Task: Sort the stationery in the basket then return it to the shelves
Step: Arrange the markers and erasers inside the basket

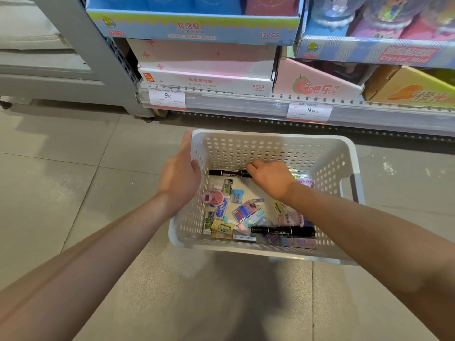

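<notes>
Head view, looking down: white perforated plastic basket on the tiled floor, just in front of the bottom shelf. Left hand at the basket's left wall, thumb inside over the rim, fingers outside, grip clamped on that rim. Right hand reaching down inside toward the far wall, grip closed on the right end of a black marker lying crosswise near the back of the basket; whether lifted or resting on the bottom, cannot tell.

Second black marker lying crosswise near the front wall. Between the two markers, a loose scatter of small stationery: blue pencil sharpener near the middle, pink round item toward the left wall, yellow eraser at front left, carded pack with red and blue print centre. More small packs partly hidden under the right forearm.

On the shelf, two white price tags reading 9.90, pink-and-white display box marked 6PCS, blue box marked 12PCS stacked on top, pink box with a fruit drawing to the right.
</notes>
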A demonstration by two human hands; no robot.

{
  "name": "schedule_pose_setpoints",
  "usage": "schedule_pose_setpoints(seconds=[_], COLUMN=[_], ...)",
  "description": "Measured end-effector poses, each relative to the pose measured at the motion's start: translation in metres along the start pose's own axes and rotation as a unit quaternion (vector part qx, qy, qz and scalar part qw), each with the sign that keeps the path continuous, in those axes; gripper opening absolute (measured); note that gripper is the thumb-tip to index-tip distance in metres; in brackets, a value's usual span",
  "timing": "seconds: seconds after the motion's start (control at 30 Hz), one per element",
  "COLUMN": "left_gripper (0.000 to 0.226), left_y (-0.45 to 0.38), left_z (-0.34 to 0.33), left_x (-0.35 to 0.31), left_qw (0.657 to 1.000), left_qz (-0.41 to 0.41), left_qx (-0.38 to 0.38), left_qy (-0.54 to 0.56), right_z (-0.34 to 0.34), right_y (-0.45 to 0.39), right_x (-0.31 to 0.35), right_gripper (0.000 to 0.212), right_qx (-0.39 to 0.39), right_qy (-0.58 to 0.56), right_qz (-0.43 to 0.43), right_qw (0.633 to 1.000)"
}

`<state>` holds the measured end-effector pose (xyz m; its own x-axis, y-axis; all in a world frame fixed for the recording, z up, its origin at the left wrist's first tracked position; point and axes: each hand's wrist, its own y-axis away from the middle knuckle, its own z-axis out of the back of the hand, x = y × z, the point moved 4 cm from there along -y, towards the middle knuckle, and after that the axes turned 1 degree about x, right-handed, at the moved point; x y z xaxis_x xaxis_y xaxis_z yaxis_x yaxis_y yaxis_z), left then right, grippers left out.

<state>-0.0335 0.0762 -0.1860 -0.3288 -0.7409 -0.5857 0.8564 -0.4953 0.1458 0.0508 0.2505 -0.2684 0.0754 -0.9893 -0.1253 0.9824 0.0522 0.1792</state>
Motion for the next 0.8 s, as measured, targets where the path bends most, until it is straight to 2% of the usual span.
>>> schedule_pose_setpoints(seconds=[0.07, 0.17, 0.33, 0.57, 0.7, 0.8], left_gripper=[0.064, 0.064, 0.064, 0.064, 0.064, 0.065], left_y=[0.0, 0.0, 0.0, -0.001, -0.001, -0.001], left_z=[0.0, 0.0, 0.001, 0.001, 0.001, 0.001], left_x=[0.0, 0.0, 0.0, 0.0, 0.0, 0.0], left_qw=[1.0, 1.0, 1.0, 1.0, 1.0, 1.0], left_qz=[0.0, -0.001, -0.004, -0.002, 0.002, 0.005], left_qx=[-0.002, -0.001, 0.0, -0.001, 0.004, 0.003], left_qy=[0.0, 0.001, 0.002, -0.005, -0.008, -0.011], right_z=[0.001, -0.003, -0.005, -0.004, 0.003, 0.003], right_y=[0.0, 0.003, 0.009, 0.019, 0.014, 0.01], right_x=[0.0, 0.0, -0.005, -0.007, -0.007, -0.002], right_gripper=[0.023, 0.016, 0.024, 0.022, 0.024, 0.023], right_qx=[-0.008, 0.023, 0.04, 0.088, 0.071, 0.078], right_qy=[0.007, -0.025, -0.018, 0.006, -0.034, -0.022], right_qz=[0.002, -0.001, -0.015, 0.011, 0.001, -0.005], right_qw=[1.0, 0.999, 0.999, 0.996, 0.997, 0.997])
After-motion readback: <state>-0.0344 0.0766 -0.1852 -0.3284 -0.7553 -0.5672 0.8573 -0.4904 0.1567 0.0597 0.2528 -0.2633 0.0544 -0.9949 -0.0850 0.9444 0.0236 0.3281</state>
